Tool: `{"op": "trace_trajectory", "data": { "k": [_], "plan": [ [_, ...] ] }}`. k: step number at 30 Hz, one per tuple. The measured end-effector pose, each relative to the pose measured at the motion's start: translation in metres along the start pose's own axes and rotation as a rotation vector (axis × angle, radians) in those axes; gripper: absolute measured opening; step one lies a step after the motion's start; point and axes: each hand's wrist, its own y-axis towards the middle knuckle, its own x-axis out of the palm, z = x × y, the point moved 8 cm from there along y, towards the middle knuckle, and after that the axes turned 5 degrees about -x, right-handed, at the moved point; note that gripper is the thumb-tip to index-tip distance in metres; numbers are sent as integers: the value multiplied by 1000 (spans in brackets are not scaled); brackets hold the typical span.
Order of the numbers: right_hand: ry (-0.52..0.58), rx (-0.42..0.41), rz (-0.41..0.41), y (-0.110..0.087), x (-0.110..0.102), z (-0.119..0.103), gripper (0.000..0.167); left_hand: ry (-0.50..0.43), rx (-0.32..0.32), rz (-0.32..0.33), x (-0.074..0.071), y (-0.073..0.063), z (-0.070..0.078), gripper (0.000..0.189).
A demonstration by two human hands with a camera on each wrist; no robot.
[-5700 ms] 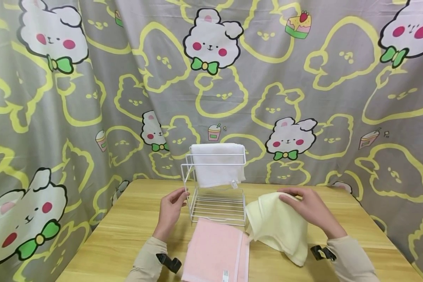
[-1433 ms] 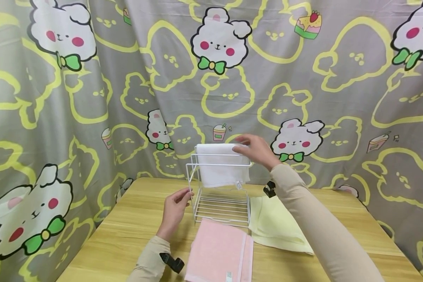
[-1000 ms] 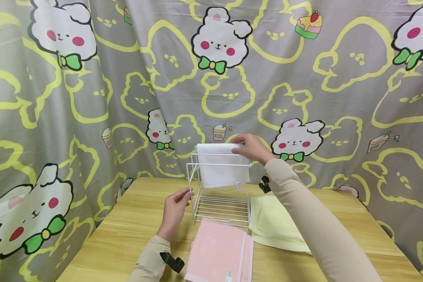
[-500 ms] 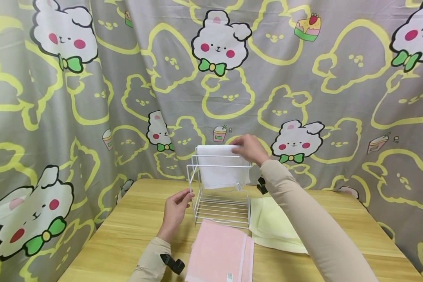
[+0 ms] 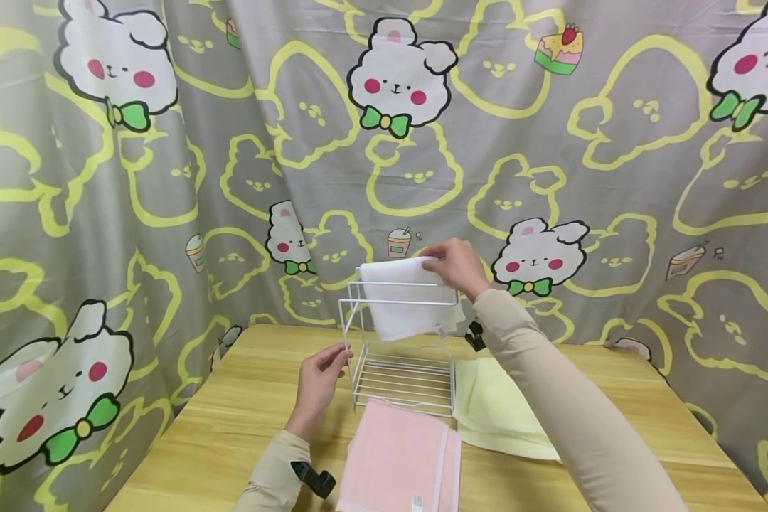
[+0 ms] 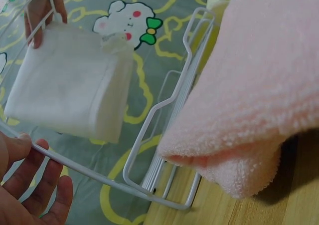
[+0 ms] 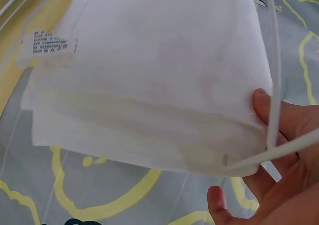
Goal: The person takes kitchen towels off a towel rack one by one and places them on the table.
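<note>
A white wire rack (image 5: 400, 301) stands on the table, and my left hand (image 5: 318, 384) holds its left upright between thumb and fingers. My right hand (image 5: 459, 267) pinches the top right corner of a folded white towel (image 5: 403, 306) that hangs at the rack's upper bar. That corner is raised, so the towel tilts. In the right wrist view the thumb lies on the towel's face, and a printed label (image 7: 50, 44) shows at its far edge. A folded pink towel (image 5: 397, 455) lies in front of the rack. To the right lies a pale yellow towel (image 5: 496, 409), partly hidden by the right sleeve.
The wooden table (image 5: 230, 427) ends at a grey patterned curtain (image 5: 384, 192) that hangs behind and along the sides. The rack's lower wire shelf is just behind the pink towel, with the yellow towel close by its right side.
The right hand left the yellow towel, now lying flat, and reached the white towel's top. Just now its right corner rose and the towel tilted. The left hand stays on the rack.
</note>
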Motion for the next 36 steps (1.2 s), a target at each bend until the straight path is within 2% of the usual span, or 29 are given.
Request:
{"op": "trace_trajectory", "data": {
  "k": [12, 21, 28, 36],
  "plan": [
    [103, -39, 54, -1, -17, -7, 23, 20, -20, 1, -2, -1, 0, 25],
    [155, -69, 81, -5, -34, -12, 25, 29, 3, -7, -1, -1, 0, 27],
    [140, -83, 148, -15, -53, -13, 24, 23, 11, -6, -1, 0, 1, 27],
    [199, -70, 190, -33, -68, -9, 23, 26, -6, -6, 0, 0, -1, 27]
  ]
}}
